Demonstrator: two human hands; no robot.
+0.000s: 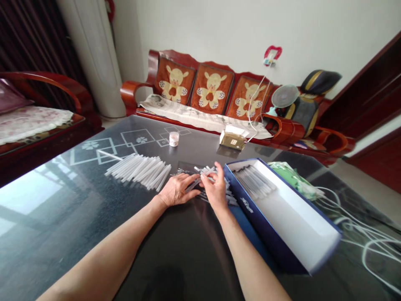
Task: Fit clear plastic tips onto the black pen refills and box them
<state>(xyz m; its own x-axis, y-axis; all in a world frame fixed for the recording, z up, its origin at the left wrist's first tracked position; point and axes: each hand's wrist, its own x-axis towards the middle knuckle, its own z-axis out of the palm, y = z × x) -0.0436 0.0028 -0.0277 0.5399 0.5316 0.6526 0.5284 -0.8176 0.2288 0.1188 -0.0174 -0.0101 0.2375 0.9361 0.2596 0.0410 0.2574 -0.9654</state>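
Observation:
My left hand is closed around one end of a thin, pale plastic tube, its thumb and fingers on either side. Over the dark table, my right hand pinches the tube's other end between thumb and forefinger. To the left, a heap of slim white tubes lies roughly side by side. Behind and beside my right hand is a second loose pile of tubes, partly hidden. Some small shiny pieces rest just beyond my left hand, too small to make out.
A long blue box, white inside, stands close to my right forearm with clear dark-tipped tubes at its far end. Farther off are a small white tub and a tissue pack. A green packet and white cables lie right.

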